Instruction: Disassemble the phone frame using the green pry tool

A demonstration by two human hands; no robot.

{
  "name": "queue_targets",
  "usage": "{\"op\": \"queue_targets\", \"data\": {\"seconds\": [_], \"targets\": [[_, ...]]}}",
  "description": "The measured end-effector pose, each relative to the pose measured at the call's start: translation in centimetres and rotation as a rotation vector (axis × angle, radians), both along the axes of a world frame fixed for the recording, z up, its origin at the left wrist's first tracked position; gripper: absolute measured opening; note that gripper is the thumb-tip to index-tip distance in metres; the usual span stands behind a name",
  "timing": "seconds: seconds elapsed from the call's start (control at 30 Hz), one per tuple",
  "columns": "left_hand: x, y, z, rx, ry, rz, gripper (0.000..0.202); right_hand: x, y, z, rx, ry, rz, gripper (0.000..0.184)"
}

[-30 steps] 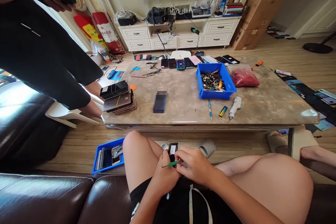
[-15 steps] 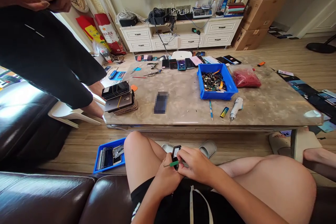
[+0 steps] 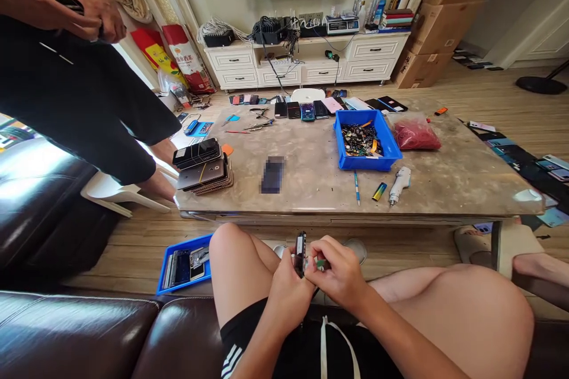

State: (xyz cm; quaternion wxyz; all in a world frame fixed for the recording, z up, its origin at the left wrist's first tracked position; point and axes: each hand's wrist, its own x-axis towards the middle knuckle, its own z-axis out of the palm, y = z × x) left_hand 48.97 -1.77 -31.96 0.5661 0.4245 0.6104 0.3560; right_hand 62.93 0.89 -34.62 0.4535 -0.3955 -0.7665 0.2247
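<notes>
Below the stone bench (image 3: 444, 189), at lower middle of the frame, left hand (image 3: 288, 290) closes its fingers around a phone (image 3: 300, 254) standing with long axis upright, and right hand (image 3: 334, 270) pinches a green-handled tool (image 3: 320, 263) just beside it.

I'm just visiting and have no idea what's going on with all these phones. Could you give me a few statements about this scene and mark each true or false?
1. The left hand holds a phone upright. True.
2. The right hand holds a green-handled tool. True.
3. The blue tray on the table holds only red rubber bands. False: it holds a heap of small parts; the red rubber bands lie bagged beside it.
4. The other person is sitting down. False: they are standing beside the table.
5. A second blue tray by the left knee holds phone parts. True.
</notes>
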Motion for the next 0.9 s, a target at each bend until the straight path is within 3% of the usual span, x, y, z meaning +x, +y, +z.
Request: {"op": "queue_targets", "data": {"seconds": [0.3, 0.43, 0.53, 0.73, 0.9], "targets": [[0.2, 0.1, 0.8, 0.055, -0.022, -0.005, 0.034, -0.3, -0.4, 1.6, 0.05, 0.069, -0.044, 0.01], [-0.1, 0.1, 0.7, 0.094, 0.038, -0.009, 0.036, 0.0, -0.5, 2.4, 0.054, 0.057, 0.017, 0.03], [-0.2, -0.1, 0.4, 0.123, 0.073, -0.008, 0.038, 0.1, -0.7, 2.7, 0.067, 0.039, 0.062, 0.03], [-0.1, -0.1, -0.3, 0.162, 0.159, 0.072, 0.044, 0.2, -1.4, 2.7, 0.112, -0.117, 0.033, 0.024], [0.5, 0.3, -0.9, 0.158, 0.227, 0.153, 0.049, -0.5, -1.1, 1.7, 0.137, -0.213, -0.061, 0.021]]}}
